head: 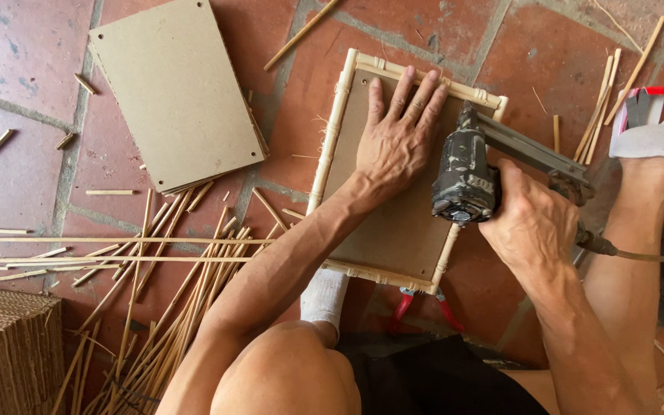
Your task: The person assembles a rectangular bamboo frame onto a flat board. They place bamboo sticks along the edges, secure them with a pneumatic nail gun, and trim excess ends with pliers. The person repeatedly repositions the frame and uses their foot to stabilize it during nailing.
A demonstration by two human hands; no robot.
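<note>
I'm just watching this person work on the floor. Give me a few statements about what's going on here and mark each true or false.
1. The left hand lies flat on the framed board. True.
2. The right hand holds a paintbrush. False: it grips a nail gun.
3. A stack of plain boards lies beside the frame. True.
4. The cane strips are stored in a bucket. False: they lie loose on the tiled floor.

Bright, even daylight, soft short shadows, sharp focus, no glare
</note>
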